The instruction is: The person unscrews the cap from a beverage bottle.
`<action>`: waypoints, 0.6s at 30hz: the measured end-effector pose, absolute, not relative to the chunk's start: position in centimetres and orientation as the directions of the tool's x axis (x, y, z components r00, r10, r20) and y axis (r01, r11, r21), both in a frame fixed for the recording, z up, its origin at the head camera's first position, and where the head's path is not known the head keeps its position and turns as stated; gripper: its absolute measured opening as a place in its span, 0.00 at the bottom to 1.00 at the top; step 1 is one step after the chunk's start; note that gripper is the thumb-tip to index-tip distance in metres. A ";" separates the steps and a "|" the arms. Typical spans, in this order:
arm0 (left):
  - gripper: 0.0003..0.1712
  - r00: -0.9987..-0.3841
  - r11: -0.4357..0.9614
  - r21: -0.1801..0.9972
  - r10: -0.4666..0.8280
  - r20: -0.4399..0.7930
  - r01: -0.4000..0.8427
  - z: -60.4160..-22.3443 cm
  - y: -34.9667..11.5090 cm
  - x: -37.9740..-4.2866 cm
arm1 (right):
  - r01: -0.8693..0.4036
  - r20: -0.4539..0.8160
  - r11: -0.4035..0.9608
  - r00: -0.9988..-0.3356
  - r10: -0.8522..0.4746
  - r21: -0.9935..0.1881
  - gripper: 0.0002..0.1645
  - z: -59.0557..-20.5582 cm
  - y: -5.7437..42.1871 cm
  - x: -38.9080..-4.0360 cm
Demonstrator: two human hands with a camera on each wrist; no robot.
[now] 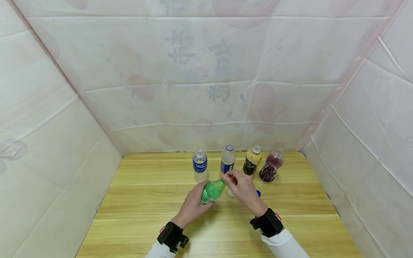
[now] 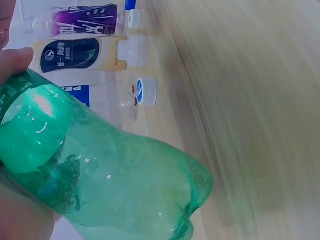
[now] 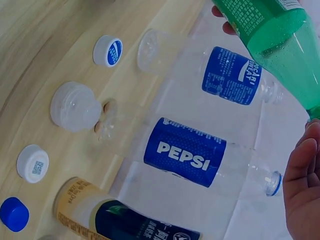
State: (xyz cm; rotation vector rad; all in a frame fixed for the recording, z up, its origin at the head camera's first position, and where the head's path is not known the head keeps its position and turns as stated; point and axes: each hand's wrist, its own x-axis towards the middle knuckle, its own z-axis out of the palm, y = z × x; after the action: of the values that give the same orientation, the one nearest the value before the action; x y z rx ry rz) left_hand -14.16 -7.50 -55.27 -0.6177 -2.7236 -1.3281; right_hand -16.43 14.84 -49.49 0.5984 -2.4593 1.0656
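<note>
My left hand [image 1: 193, 203] grips a green plastic bottle [image 1: 211, 192] round its labelled body. The bottle is tilted, its neck pointing up and to the right, with its base low in the left wrist view. At the neck end, my right hand [image 1: 244, 189] pinches the top with thumb and fingertips, which hide the cap. Behind the hands stands an uncapped Pepsi bottle [image 3: 185, 152] with a blue label. To its left is an uncapped Pocari Sweat bottle [image 3: 231, 76].
A yellow bottle [image 1: 252, 160] with a dark label and a purple-labelled bottle [image 1: 271, 166] stand uncapped at the right. Loose caps lie before the bottles: a white-and-blue cap [image 3: 107, 51], a clear cap [image 3: 75, 107], a white cap [image 3: 33, 163] and a blue cap [image 3: 13, 214].
</note>
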 end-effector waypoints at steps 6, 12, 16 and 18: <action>0.49 -0.908 0.542 0.746 0.367 0.205 0.387 -55.4 -7.8 -14.4 | -0.564 0.531 0.605 -0.807 -0.259 -0.562 0.08 -49.6 14.9 -16.5; 0.48 -0.898 0.490 0.795 0.414 0.150 0.358 -55.0 -8.0 -14.4 | -0.613 0.569 0.587 -0.770 -0.290 -0.530 0.07 -49.6 15.1 -16.5; 0.49 -0.895 0.473 0.818 0.432 0.109 0.328 -54.9 -8.1 -14.3 | -0.631 0.576 0.580 -0.756 -0.311 -0.515 0.06 -49.5 15.3 -16.6; 0.49 -0.894 0.470 0.823 0.437 0.098 0.320 -54.8 -8.1 -14.3 | -0.637 0.576 0.577 -0.752 -0.320 -0.512 0.06 -49.5 15.4 -16.6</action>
State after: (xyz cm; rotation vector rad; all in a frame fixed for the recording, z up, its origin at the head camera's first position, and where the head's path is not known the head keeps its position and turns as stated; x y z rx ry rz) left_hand -14.31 -8.11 -54.83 -0.7243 -2.8001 -1.5213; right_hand -16.55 15.42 -49.45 0.7704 -2.3871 1.0163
